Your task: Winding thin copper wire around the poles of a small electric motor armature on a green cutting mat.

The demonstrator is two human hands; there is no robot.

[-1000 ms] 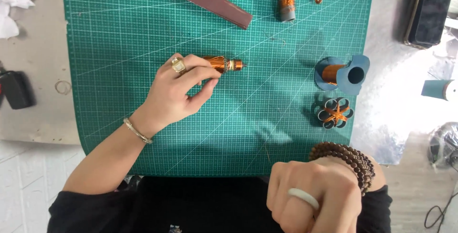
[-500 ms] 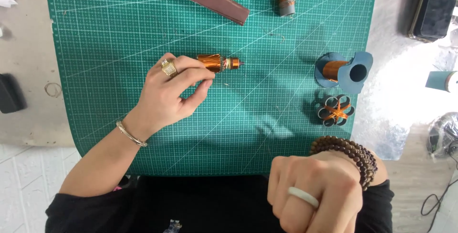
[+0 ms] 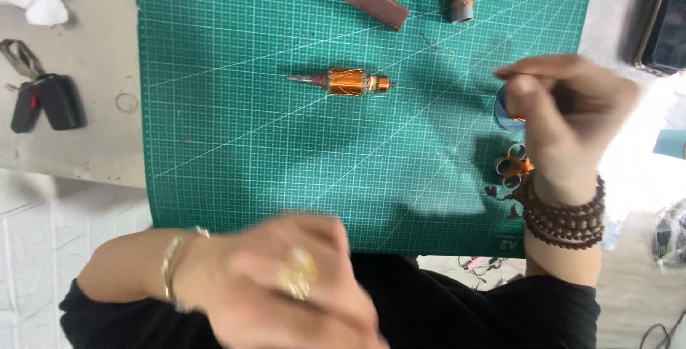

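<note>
Copper-wound spindle (image 3: 348,82) lies crosswise, well ahead of my blurred left hand (image 3: 286,285); right hand (image 3: 564,117) pinched shut, left's grip unclear

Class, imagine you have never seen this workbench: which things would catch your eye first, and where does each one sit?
The copper-wound armature stands out first, lying alone near the middle of the green cutting mat. Next comes the right hand, raised over the mat's right edge with a beaded bracelet at its wrist. The blurred left hand, wearing a gold ring, fills the near edge.
</note>
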